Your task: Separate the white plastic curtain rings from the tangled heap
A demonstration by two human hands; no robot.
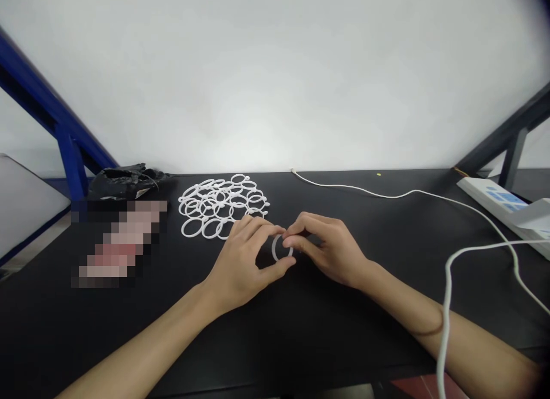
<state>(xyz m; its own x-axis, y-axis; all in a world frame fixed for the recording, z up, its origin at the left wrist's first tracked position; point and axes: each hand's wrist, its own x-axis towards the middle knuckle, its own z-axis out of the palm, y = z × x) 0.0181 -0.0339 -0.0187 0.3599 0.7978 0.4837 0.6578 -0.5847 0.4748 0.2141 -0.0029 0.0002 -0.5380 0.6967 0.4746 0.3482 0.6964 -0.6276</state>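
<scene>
Both hands meet over the middle of the black table and pinch one small white ring between them. My left hand grips its left and lower side with thumb and fingers. My right hand pinches its right edge. Just behind my left hand lies a flat sheet of several white rings linked together.
A white cable runs from the back of the table across the right side and over my right forearm. A white power strip sits at the far right. A crumpled black item lies at the back left, near a blue frame post.
</scene>
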